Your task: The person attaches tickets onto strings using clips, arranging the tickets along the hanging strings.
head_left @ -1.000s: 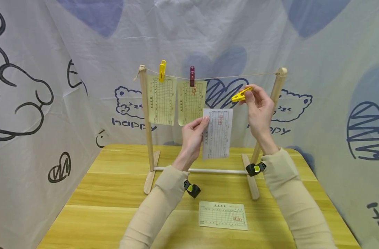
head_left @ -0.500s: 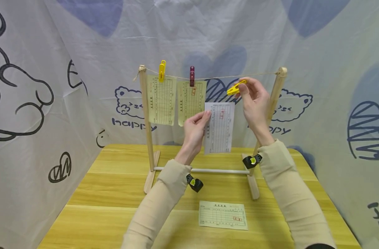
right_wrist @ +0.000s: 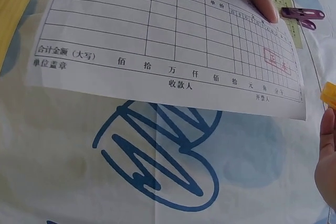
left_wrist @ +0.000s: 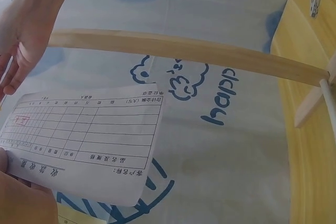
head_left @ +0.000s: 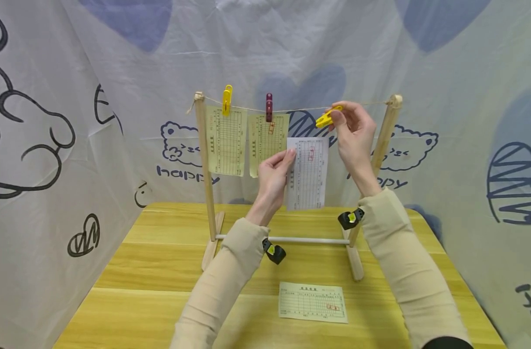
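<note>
Between thumb and fingers, my left hand pinches the left edge of a white receipt slip with a red stamp, held upright below the string. My right hand pinches a yellow clothespin just above and right of the slip's top edge, close to the string. To the left, two yellowish receipt slips hang from the string: one under a yellow clothespin, the other under a dark red clothespin. In the right wrist view the white slip fills much of the frame.
A wooden stand with a left post and a right post carries the string. A white rod joins its feet. Another receipt slip lies on the table. A metal-coloured clothespin lies on the table in the left wrist view.
My left hand has raised the white slip toward the string. My right hand has moved up and slightly left with the yellow clothespin. The hanging slips stay in place.
</note>
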Demonstrator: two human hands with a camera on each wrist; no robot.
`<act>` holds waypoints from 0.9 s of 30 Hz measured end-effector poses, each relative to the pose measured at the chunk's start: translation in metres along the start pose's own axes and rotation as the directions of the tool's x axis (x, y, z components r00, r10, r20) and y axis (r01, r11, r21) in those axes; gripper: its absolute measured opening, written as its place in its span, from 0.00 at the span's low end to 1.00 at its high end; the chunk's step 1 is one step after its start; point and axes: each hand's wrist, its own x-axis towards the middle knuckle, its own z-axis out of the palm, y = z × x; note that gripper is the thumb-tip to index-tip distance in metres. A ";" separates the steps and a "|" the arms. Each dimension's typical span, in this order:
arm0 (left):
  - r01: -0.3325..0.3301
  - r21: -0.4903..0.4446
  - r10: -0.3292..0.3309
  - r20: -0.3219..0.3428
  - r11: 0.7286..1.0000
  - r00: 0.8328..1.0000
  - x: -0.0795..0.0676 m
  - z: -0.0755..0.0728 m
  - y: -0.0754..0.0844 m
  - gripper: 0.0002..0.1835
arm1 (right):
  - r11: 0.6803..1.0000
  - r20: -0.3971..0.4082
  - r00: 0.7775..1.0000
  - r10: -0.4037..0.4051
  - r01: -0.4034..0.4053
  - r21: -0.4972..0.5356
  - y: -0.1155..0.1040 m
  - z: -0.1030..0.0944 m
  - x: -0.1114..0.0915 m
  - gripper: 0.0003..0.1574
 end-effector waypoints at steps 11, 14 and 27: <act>0.007 -0.014 -0.007 -0.009 1.000 1.000 0.004 0.003 0.004 0.15 | 0.999 0.013 0.999 -0.031 0.032 -0.011 -0.003 0.003 0.009 0.17; -0.001 -0.023 0.001 -0.008 1.000 1.000 0.006 0.005 0.004 0.15 | 0.999 0.013 0.999 -0.038 0.039 -0.013 -0.002 0.005 0.012 0.16; -0.013 -0.011 0.013 -0.017 1.000 1.000 0.009 0.008 0.007 0.15 | 0.996 0.019 0.999 -0.033 0.034 -0.086 -0.008 0.009 0.023 0.16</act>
